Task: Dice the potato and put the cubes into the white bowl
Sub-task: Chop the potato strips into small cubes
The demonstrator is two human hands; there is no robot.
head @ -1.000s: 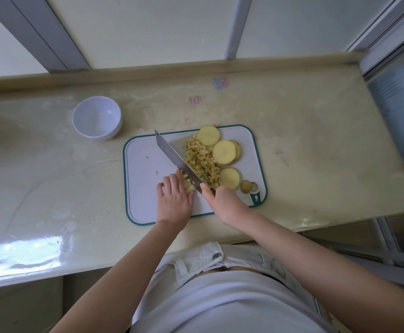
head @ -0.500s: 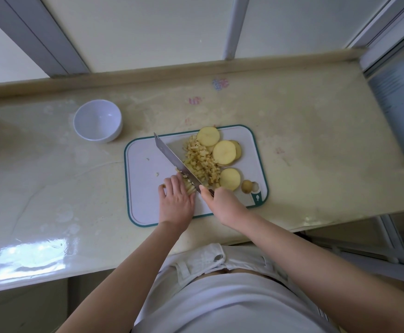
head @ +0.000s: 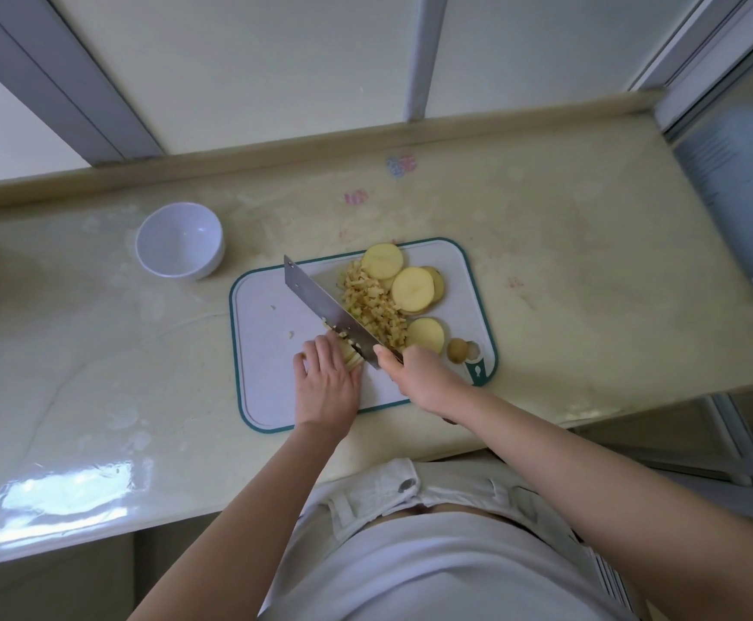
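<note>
A white cutting board with a green rim lies on the counter. My right hand grips the handle of a cleaver, whose blade slants across the board. My left hand holds down a small stack of potato strips right beside the blade, fingers curled over them. To the right of the blade lies a heap of potato cubes, then round potato slices and a small potato end. The white bowl stands empty at the back left of the board.
The pale glossy counter ends at a raised back ledge below window frames. Its right end meets a grey-white appliance. A few potato bits lie loose on the board's left half. The counter's front edge runs close to my body.
The cleaver has shifted slightly toward my left hand along the potato strips, with the cube heap a little larger. Both hands stay in nearly the same place.
</note>
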